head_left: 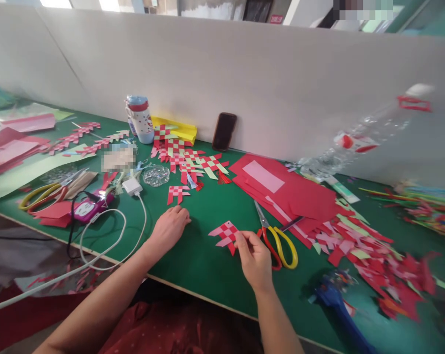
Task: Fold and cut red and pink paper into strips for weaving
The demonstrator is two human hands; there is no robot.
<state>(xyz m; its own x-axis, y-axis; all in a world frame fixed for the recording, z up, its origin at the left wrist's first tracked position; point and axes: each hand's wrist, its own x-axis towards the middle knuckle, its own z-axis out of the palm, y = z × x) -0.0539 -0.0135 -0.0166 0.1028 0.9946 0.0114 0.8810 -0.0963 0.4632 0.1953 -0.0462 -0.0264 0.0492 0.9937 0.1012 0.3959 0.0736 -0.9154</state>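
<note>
Between the thumb and fingers of my right hand (257, 258) is a woven paper fish (226, 232) in red and pink checks, held just over the green table by its right end. My left hand (169, 227) rests low on the table with its fingers curled together; whatever may be inside them is hidden. A similar woven paper fish (177, 193) lies just beyond it. More woven fish (187, 157), red with pink or pale green, are heaped farther back, some with tassels. To the right of my right hand are yellow-and-orange-handled scissors (281, 246).
Red paper sheets (311, 196) and paper scraps (377, 260) cover the right side, near a blue tape dispenser (335, 295). A large plastic bottle (358, 140), phone (224, 131) and flask (141, 120) stand along the partition. A white cable (123, 231) loops at left.
</note>
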